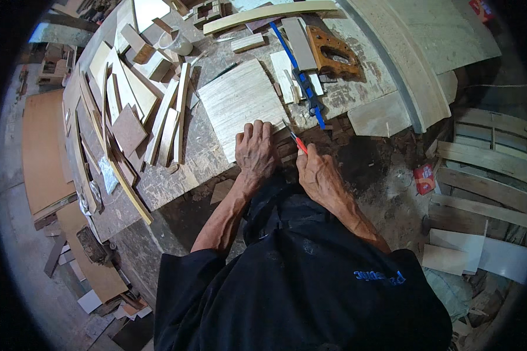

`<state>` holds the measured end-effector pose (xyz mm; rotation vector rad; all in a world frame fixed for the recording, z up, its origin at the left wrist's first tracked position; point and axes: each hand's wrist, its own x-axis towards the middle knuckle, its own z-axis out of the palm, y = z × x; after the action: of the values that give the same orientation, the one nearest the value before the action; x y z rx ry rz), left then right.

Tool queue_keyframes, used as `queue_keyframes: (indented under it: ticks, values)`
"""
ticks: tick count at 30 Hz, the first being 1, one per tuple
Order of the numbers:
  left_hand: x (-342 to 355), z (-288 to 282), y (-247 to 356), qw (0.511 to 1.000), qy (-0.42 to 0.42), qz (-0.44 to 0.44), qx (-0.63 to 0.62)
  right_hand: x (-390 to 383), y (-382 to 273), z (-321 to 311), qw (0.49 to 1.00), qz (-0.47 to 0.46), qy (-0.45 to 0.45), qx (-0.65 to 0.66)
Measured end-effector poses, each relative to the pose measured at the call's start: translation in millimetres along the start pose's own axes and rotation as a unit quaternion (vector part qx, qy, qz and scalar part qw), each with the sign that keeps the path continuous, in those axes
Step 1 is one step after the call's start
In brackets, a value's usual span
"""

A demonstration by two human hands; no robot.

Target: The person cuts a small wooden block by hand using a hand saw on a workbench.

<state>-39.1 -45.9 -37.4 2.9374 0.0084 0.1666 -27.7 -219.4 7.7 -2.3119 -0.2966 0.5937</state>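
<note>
A pale square board [240, 96] with streaky grain lies at the near edge of the workbench. My left hand [255, 149] rests on its near edge, fingers laid over the top and thumb out to the side. Just right of it, my right hand [319, 175] is closed around a slim red-handled knife [300, 144]. The knife's grey metal end points up and left to the board's near right corner; whether it touches the wood I cannot tell. A blue clamp-like bar tool [305, 83] lies right of the board, beside a wooden-handled saw [334, 54].
Several wood strips [168, 131] and thin offcuts cover the left of the workbench [199, 175]. A white plastic cup [177, 42] stands among them. A long curved panel [401, 64] lies at the right. Stacked slats [483, 187] and a red packet [424, 178] lie lower right.
</note>
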Motion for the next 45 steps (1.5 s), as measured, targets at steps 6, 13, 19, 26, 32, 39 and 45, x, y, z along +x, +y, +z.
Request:
queue_keyframes:
  ticks: [6,13,19,26,32,39,45]
  values:
    - [0.6,4.7,-2.3,1.000,0.024,0.014,0.010,5.8,8.9,14.8,1.000,-0.001,0.012,-0.011]
    - [-0.8,6.4,-5.4,1.000,0.009,0.008,0.026,8.1,2.2,11.2,1.000,-0.002,0.024,-0.004]
    - [-0.6,4.1,-2.7,1.000,-0.010,0.001,0.014,6.9,-4.4,4.9,0.999,0.006,0.020,-0.035]
    - [-0.3,6.0,-2.9,1.000,0.022,0.019,0.008,20.5,12.5,28.1,0.981,-0.098,0.126,-0.110]
    - [-3.2,8.4,-3.7,0.999,0.039,0.023,0.019,2.7,2.6,12.2,1.000,0.020,-0.003,0.001]
    - [2.7,7.8,-2.8,0.999,0.025,0.016,0.013,10.1,3.0,15.2,0.999,0.006,0.029,-0.033]
    - [2.6,2.8,-2.1,0.999,0.016,0.028,0.016,8.3,19.5,31.0,0.988,-0.087,0.117,-0.053]
